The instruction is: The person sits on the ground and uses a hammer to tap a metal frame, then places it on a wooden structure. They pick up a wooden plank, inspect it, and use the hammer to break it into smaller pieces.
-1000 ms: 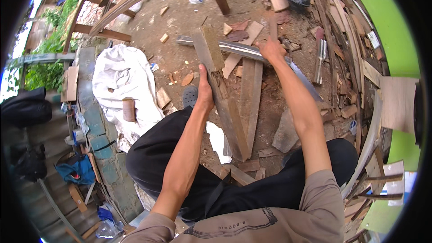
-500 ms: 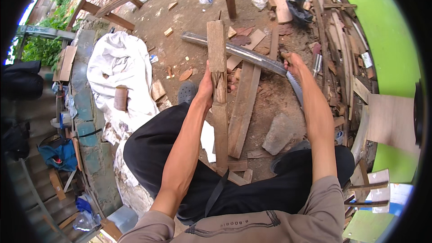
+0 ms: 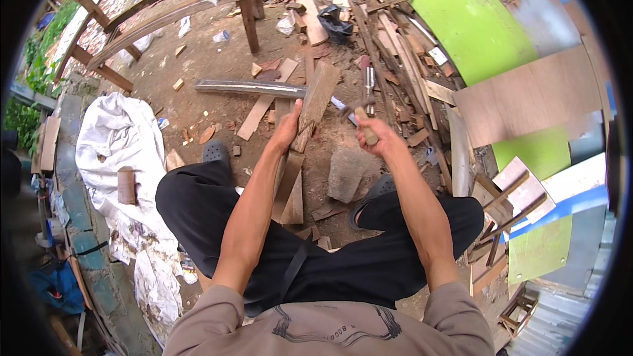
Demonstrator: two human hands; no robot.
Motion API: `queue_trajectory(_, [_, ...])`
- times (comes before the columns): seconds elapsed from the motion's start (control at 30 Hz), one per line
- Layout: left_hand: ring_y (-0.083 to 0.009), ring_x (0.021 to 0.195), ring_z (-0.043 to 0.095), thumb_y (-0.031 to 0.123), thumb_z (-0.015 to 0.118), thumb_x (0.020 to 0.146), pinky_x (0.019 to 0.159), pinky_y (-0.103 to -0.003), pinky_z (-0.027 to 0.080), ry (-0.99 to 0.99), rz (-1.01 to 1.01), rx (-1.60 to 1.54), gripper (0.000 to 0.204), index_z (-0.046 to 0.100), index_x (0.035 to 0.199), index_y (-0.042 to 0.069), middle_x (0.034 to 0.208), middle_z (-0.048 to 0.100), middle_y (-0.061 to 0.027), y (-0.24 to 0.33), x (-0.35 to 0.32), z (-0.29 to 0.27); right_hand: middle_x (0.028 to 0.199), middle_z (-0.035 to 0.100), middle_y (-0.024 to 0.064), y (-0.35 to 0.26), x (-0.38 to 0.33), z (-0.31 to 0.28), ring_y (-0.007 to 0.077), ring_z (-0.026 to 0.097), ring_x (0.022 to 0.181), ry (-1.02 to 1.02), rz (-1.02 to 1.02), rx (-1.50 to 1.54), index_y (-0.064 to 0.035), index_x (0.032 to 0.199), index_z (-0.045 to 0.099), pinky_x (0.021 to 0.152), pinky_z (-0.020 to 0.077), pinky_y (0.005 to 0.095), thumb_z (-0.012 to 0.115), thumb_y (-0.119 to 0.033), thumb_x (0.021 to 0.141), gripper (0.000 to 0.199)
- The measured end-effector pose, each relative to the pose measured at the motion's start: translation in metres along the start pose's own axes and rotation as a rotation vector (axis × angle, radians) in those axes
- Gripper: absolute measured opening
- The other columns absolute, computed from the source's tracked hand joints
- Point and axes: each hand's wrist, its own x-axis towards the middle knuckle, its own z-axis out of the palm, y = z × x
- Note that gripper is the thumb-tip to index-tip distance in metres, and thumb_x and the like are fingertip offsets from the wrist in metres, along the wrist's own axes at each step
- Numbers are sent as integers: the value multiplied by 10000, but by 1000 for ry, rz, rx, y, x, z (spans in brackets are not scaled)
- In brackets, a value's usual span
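My left hand (image 3: 285, 128) is wrapped round a squared piece of timber (image 3: 319, 92), which stands tilted to the right between my knees, with a rough, chipped hollow partway along it. Closed round the wooden handle of a hammer (image 3: 364, 125) is my right hand (image 3: 378, 138); the dark hammer head is just right of the timber. Behind the timber lies a long grey metal bar (image 3: 247, 88). A toothed saw blade (image 3: 338, 103) shows partly beside the hammer head, the rest hidden. On the ground near my right foot sits a grey stone (image 3: 347, 173).
Scrap planks (image 3: 402, 59) pile up along the right, beside a green panel (image 3: 455, 20). A chisel-like tool (image 3: 369, 81) lies by them. To the left are a white sack (image 3: 119, 133) and a low block wall (image 3: 86, 244). A wooden frame (image 3: 178, 20) stands at the far left.
My view has swung right. The timber has tipped to the right, and my right hand has come up from the ground beside the metal bar, nearer the timber, with the hammer in it.
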Motion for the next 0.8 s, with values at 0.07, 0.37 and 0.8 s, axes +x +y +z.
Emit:
queue_trajectory(0.07, [-189, 736, 647, 697, 243, 995, 705, -335, 509, -79, 9, 105, 790, 644, 1035, 18, 760, 669, -105, 3, -2, 18, 763, 588, 40, 32, -28, -18, 113, 590, 643, 130, -2, -71, -62, 1053, 508, 533, 524, 246, 689, -159, 918, 245])
queue_trajectory(0.37, [-209, 671, 656, 659, 231, 1014, 655, -347, 539, -283, 50, -34, 776, 640, 1062, 2, 799, 672, -118, -30, -2, 66, 1170, 587, 142, 66, -157, 12, 174, 673, 731, 327, -735, -153, -19, 1096, 492, 526, 559, 282, 735, -137, 894, 337])
queue_trajectory(0.8, [-236, 850, 687, 666, 276, 1006, 780, -360, 542, -484, -265, 133, 801, 629, 1203, -26, 957, 707, -165, -74, -13, 49, 696, 542, 33, 81, -108, 38, 89, 508, 444, 355, -837, -266, -2, 1020, 452, 368, 412, 240, 903, -230, 725, 585])
